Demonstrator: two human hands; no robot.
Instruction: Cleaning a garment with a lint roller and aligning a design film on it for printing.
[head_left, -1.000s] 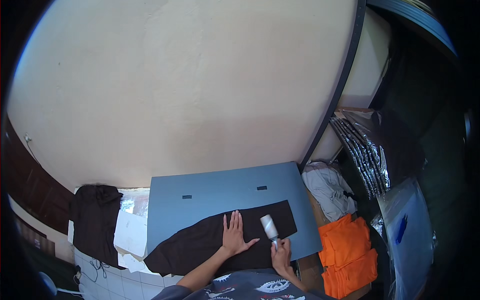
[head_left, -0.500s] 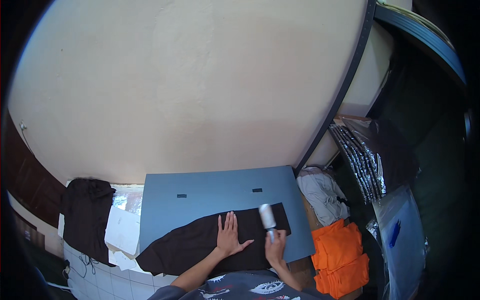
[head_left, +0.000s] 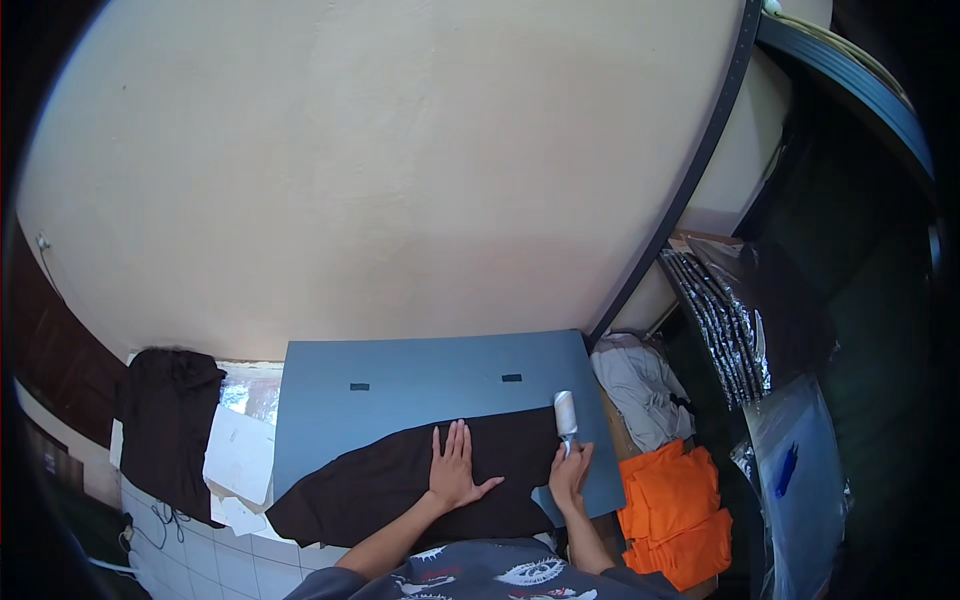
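Observation:
A dark brown garment (head_left: 390,480) lies spread over a blue-grey board (head_left: 430,375), its near side reaching my body. My left hand (head_left: 457,470) rests flat on the cloth with the fingers stretched out. At the garment's right end, my right hand (head_left: 570,472) is closed round the handle of a lint roller (head_left: 566,413). The roller's white head points away from me and sits at the cloth's right edge, partly over the bare board. Whether it touches the surface, I cannot tell.
Folded orange cloth (head_left: 678,515) and a grey garment (head_left: 640,385) lie right of the board. Clear plastic packets (head_left: 715,315) stand farther right, beside a plastic sheet with a blue pen (head_left: 787,470). At left are white boxes (head_left: 238,455) and dark cloth (head_left: 170,430). A wall rises behind.
My right hand and the lint roller have moved right, from on top of the garment to its right edge. The left hand stays flat on the cloth.

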